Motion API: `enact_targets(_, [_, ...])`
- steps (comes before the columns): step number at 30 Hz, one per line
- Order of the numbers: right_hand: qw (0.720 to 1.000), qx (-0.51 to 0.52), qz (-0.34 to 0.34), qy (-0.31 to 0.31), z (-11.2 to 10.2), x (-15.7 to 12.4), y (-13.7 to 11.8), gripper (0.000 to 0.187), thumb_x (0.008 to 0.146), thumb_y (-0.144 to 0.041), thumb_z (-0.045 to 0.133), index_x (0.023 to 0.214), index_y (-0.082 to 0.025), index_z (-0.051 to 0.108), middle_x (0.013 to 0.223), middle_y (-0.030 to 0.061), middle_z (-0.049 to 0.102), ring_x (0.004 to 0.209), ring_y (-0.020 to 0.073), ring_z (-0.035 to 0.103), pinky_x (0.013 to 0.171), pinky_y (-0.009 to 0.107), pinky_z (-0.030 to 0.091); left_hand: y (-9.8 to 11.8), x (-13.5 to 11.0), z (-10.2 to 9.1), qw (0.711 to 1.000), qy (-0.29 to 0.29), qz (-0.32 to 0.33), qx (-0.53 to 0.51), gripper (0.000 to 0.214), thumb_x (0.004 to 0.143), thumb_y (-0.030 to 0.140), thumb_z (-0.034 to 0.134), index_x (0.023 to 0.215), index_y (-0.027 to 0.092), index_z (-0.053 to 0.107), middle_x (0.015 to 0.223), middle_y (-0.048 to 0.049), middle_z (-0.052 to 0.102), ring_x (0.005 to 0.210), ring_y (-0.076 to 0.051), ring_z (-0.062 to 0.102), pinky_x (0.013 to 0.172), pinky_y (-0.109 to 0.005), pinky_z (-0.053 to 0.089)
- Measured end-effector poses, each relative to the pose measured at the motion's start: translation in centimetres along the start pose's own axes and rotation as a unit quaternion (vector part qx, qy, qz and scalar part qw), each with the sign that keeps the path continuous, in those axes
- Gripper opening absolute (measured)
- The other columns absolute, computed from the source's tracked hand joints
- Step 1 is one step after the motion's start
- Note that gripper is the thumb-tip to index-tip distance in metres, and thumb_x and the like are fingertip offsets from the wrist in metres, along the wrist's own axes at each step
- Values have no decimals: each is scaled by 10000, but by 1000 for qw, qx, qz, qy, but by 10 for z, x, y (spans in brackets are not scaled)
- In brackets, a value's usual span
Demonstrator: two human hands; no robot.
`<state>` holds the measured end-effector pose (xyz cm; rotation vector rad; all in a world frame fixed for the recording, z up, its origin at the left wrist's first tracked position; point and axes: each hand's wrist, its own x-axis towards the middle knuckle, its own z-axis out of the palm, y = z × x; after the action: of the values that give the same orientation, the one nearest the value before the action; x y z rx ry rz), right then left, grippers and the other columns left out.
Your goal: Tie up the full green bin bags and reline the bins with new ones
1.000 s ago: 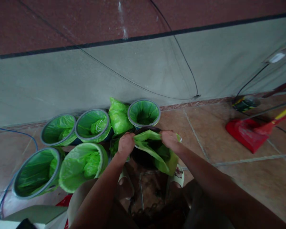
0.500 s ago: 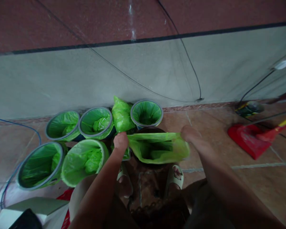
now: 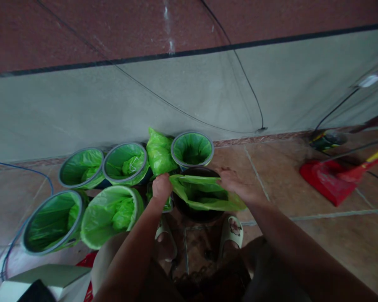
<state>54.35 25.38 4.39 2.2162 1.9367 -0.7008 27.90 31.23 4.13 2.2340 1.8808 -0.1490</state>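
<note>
A green plastic bag (image 3: 204, 193) is spread open over a dark round bin (image 3: 197, 213) on the floor in front of me. My left hand (image 3: 161, 186) is closed on the bag's left edge. My right hand (image 3: 233, 182) grips the bag's far right edge, fingers curled over it. The bin's far rim shows above the bag. My feet in pale slippers (image 3: 232, 230) stand on either side of the bin.
Several lined bins with green bags (image 3: 192, 149) (image 3: 125, 163) (image 3: 81, 167) (image 3: 111, 216) (image 3: 52, 221) stand left along the grey wall. A tied green bag (image 3: 158, 151) lies between two. A red dustpan (image 3: 326, 180) lies right. Cables run along the wall.
The bag was first bunched between my hands, then pulled wide. My right hand has since come back left and lower, and the bag's mouth now lies lower over the bin.
</note>
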Motion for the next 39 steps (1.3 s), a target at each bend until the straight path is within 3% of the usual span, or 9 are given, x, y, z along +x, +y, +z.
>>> enact_targets(6, [998, -47, 27, -14, 12, 6, -3, 315, 913, -241, 435, 1070, -170, 699, 1065, 122, 701, 988, 230, 649, 852, 308, 459, -3, 1, 1, 1000, -19, 20, 0, 300, 896, 161, 395, 982, 147, 682, 985, -107, 716, 968, -226, 671, 849, -287, 499])
enact_targets(13, [982, 19, 81, 167, -3, 0, -10, 344, 959, -281, 354, 1098, -187, 655, 961, 102, 723, 857, 199, 664, 705, 258, 415, -6, -8, -1, 992, -102, 46, 64, 317, 833, 69, 435, 1069, 101, 644, 1065, -153, 687, 1032, -256, 650, 869, -323, 499])
enact_targets(15, [978, 30, 80, 190, -6, -2, -13, 335, 960, -291, 365, 1095, -185, 653, 948, 99, 726, 833, 192, 661, 691, 252, 402, -6, -10, -3, 990, -114, 44, 69, 327, 823, 75, 445, 1085, 111, 638, 1068, -153, 681, 1025, -265, 649, 857, -337, 505])
enact_targets(19, [982, 46, 30, 180, -3, -8, -23, 302, 960, -294, 392, 1066, -195, 657, 976, 90, 727, 834, 175, 658, 715, 243, 406, -1, -12, -7, 996, -49, 67, 23, 469, 783, 117, 534, 1250, 151, 554, 1230, -139, 614, 1136, -267, 583, 943, -362, 466])
enact_targets(24, [979, 61, -47, 189, 6, -16, -44, 241, 950, -263, 430, 1051, -211, 642, 1033, 70, 712, 916, 170, 650, 791, 240, 425, 24, -17, -3, 968, 49, 221, -106, 716, 750, 347, 672, 1400, 215, 405, 1466, -102, 420, 1312, -278, 417, 1075, -437, 350])
enact_targets(27, [964, 80, -127, 219, 9, -19, -57, 216, 948, -235, 435, 1033, -216, 633, 1040, 51, 697, 946, 161, 640, 832, 244, 430, 40, -21, -1, 947, 74, 273, -152, 627, 772, 343, 662, 1348, 201, 460, 1383, -97, 512, 1267, -254, 459, 1080, -425, 335])
enact_targets(31, [945, 126, -207, 221, 8, -21, -65, 165, 925, -253, 503, 1035, -217, 620, 1028, 36, 684, 978, 157, 625, 868, 250, 439, 48, -17, -4, 953, 80, 250, -151, 238, 817, 165, 567, 1040, 205, 639, 1048, -60, 689, 1039, -222, 600, 1065, -434, 330])
enact_targets(34, [948, 145, -199, 203, 6, -20, -63, 217, 865, -245, 587, 1080, -219, 604, 1045, 28, 679, 956, 161, 630, 849, 255, 453, 45, -14, -7, 957, 85, 231, -153, 188, 811, 140, 557, 958, 210, 652, 964, -42, 699, 968, -205, 621, 1008, -388, 390])
enact_targets(39, [959, 101, -161, 210, 7, -18, -54, 209, 808, -108, 545, 967, -213, 630, 1005, 31, 679, 935, 170, 629, 838, 255, 449, 41, -17, -8, 970, 69, 186, -139, 155, 857, 199, 526, 966, 221, 633, 963, -33, 676, 888, -173, 635, 815, -273, 479])
